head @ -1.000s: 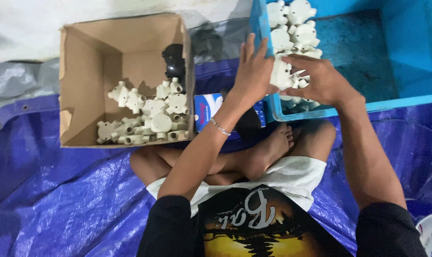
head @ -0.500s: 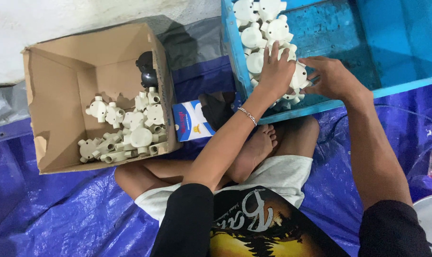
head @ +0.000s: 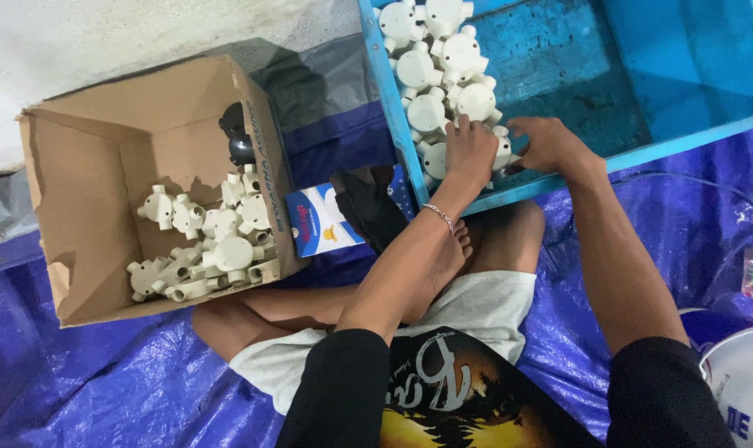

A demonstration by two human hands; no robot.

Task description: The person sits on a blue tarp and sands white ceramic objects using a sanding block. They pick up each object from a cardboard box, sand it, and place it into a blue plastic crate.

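Setting: a person sits cross-legged on a blue tarpaulin [head: 102, 390], seen from above by the head camera.
Blue tray [head: 393, 108]: a shallow blue container at upper right, its near wall lying just past the person's knees.
Junction boxes in the tray [head: 430, 112]: round off-white plastic fittings with short pipe outlets, clustered along the tray's left end – several touch one another.
Left hand [head: 469, 153]: palm down on the nearest fittings of that cluster, fingers [head: 463, 129] spread and curled over one of them; whether they actually clamp it cannot be told.
Right hand [head: 546, 143]: just beside the left hand at the cluster's near right edge, fingers bent onto a fitting [head: 503, 153] that shows between the two hands; a firm grip cannot be confirmed.
Cardboard box [head: 86, 249]: open-topped, well apart from the tray on the person's left, tilted toward the camera.
Fittings in the box [head: 219, 241]: more off-white junction boxes heaped in its lower right corner, with a dark object [head: 237, 137] above them against the wall.
Small carton [head: 320, 222]: blue and white – wedged between the cardboard box and the person's foot.
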